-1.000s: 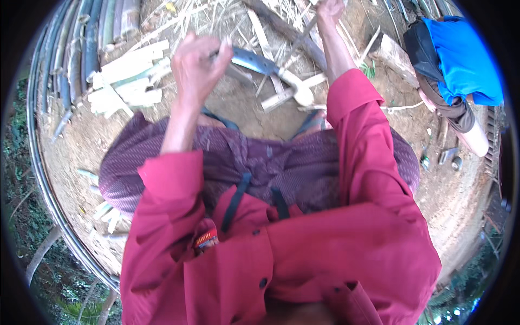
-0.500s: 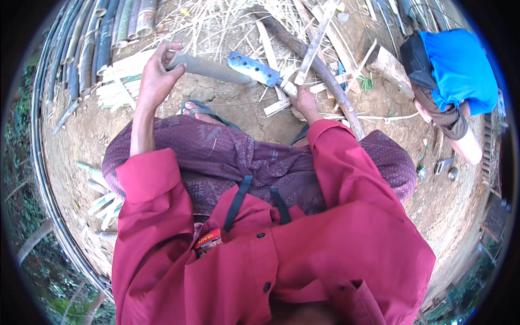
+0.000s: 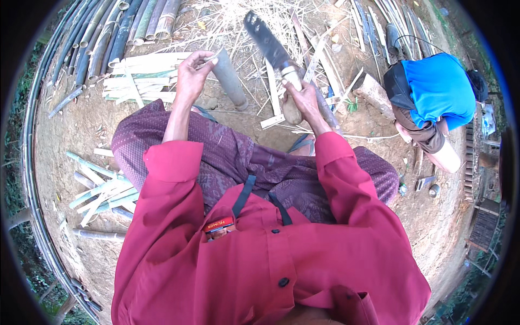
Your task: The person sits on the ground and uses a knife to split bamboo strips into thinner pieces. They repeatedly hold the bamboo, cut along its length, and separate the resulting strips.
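My left hand grips the upper end of a short grey-green bamboo piece that stands slanted on the dirt in front of my knees. My right hand is shut on the pale wooden handle of a large knife. Its dark blade points up and away, raised to the right of the bamboo piece and apart from it. Both red sleeves come in from below, over my purple patterned skirt.
Long bamboo poles lie at the far left, with split pale strips beside them and more strips at my left. Straw and slats litter the ground ahead. Another person in blue crouches at the right.
My left hand brought the bamboo piece from lying across to standing slanted. My right hand lifted the knife, so the blade now points up and away instead of lying low across the ground.
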The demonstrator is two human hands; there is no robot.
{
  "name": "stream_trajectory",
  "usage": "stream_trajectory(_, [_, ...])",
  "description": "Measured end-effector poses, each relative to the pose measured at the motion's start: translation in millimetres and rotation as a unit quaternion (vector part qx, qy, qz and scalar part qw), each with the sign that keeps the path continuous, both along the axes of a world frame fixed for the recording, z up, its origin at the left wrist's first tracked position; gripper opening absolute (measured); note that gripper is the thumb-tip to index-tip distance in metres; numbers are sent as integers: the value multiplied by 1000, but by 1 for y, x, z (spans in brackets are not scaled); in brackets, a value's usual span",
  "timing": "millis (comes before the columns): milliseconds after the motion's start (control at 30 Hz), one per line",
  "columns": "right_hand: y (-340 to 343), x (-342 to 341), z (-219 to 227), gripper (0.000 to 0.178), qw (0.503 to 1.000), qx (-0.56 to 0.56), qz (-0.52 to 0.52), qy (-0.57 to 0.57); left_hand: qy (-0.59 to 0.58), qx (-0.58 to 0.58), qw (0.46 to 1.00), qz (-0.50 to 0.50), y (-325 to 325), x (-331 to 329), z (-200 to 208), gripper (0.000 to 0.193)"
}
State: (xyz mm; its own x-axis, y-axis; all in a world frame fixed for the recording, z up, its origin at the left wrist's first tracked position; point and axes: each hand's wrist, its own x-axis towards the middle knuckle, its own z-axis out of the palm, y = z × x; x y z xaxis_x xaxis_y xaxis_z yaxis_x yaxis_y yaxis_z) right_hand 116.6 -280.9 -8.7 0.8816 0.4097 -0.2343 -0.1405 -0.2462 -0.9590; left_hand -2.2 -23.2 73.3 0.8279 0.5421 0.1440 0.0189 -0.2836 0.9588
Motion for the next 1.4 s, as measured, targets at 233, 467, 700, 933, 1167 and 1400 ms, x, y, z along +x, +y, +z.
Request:
stream_trajectory(233, [-6, -43, 133, 35, 995, 1, 46, -90, 16, 20, 996, -87, -6, -5, -1, 18])
stream_trajectory(467, [-13, -92, 118, 45, 984, -87, 78, -135, -1, -40, 993, -115, -11, -6, -5, 15])
stream_trajectory(700, [7, -120, 130, 49, 971, -113, 111, -180, -17, -88, 991, -94, -14, -15, -10, 13])
stream_trajectory(933, [16, -120, 125, 48, 959, -134, 143, -206, -36, -112, 989, -89, -15, -17, -10, 9])
stream_trajectory(1167, [24, -132, 113, 41, 946, -129, 139, -264, -37, -100, 994, -32, -12, -19, -15, 11])
stream_trajectory(1400, [28, -134, 118, 39, 936, -173, 181, -246, -65, -169, 982, -48, -1, -26, -30, 25])
